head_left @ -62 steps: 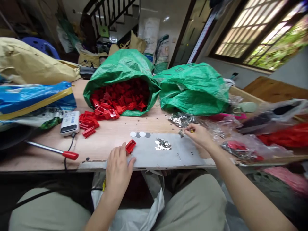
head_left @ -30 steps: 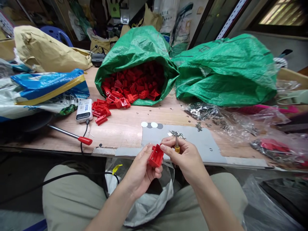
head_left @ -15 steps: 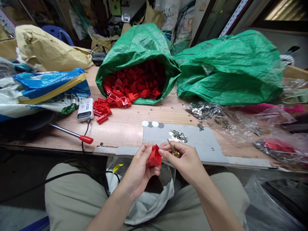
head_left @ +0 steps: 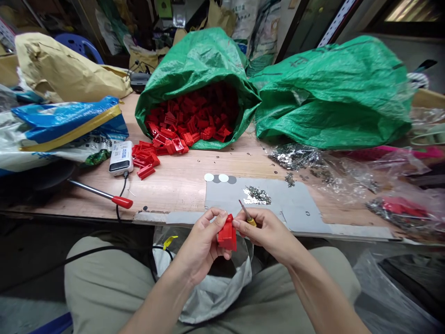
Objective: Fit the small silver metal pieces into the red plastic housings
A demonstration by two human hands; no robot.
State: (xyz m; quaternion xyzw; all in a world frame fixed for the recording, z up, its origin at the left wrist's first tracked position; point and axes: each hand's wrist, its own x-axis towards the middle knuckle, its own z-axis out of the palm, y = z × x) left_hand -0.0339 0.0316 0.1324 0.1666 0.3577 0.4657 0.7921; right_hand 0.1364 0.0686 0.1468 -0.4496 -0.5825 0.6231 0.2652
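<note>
hands — red clip, small screwdriver

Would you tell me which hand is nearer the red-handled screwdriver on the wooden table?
Left. The left hand is right of the red-handled screwdriver; the right hand is farther right.

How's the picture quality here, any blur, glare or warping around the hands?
Head view: the left hand, holding the red part, and the right hand, holding the small screwdriver, are sharp and evenly lit; its wide lens bows the table edge; the window at top right is blown out; the metal bits glint.
</note>
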